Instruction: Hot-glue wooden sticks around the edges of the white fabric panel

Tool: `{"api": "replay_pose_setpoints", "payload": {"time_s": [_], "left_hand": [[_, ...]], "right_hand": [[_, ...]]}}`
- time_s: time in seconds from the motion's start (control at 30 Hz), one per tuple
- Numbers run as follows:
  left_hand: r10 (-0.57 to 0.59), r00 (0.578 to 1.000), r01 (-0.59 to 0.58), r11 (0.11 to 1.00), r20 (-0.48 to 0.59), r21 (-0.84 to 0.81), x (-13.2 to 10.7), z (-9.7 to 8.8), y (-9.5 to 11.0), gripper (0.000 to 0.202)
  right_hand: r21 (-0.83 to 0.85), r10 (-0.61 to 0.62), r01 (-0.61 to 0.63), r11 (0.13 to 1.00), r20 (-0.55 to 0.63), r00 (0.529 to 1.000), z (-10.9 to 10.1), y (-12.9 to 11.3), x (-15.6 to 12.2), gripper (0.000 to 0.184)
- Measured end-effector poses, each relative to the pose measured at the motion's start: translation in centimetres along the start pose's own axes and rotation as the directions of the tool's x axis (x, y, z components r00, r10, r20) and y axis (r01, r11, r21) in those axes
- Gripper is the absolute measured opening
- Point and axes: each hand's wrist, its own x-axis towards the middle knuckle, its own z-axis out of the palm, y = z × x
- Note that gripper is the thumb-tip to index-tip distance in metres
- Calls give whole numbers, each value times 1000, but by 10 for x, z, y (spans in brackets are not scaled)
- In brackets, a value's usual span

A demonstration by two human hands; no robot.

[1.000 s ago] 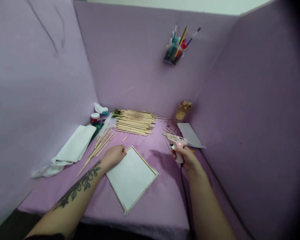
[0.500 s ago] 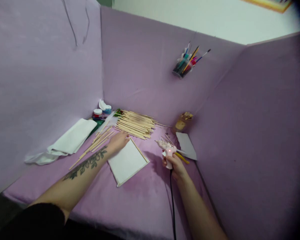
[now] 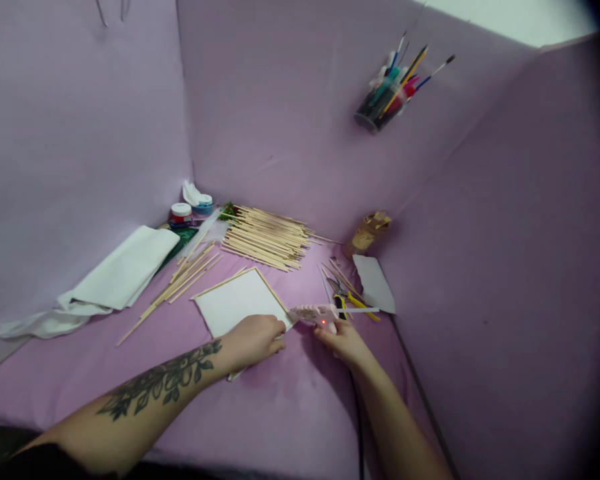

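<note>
A white square board (image 3: 233,304) edged with thin wooden sticks lies on the purple table (image 3: 290,407). My left hand (image 3: 254,340) rests on the board's near right corner with its fingers curled, pressing it down. My right hand (image 3: 344,341) is closed round the handle of a pink glue gun (image 3: 316,313) whose red light is on. The gun's nozzle points left and sits at the board's right edge, close to my left hand's fingers. A black cord (image 3: 356,413) runs from the gun toward me.
A pile of wooden sticks (image 3: 266,239) lies at the back, with loose sticks (image 3: 180,280) left of the board. White cloth (image 3: 105,280) and paint pots (image 3: 190,208) sit at the left. Yellow-handled pliers (image 3: 350,301), white card (image 3: 375,283) and a brush holder (image 3: 387,97) are right.
My left hand moved from the board's far corner to its near right corner. My right hand brought the glue gun down and left until its nozzle reached the board's edge.
</note>
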Motion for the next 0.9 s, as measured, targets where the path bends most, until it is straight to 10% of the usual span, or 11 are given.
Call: {"api": "replay_pose_setpoints", "payload": {"time_s": [0.9], "left_hand": [[-86, 995, 88, 995, 55, -38, 3, 6, -1, 14]], "right_hand": [[-152, -71, 66, 986, -29, 997, 12, -8, 7, 29]]}}
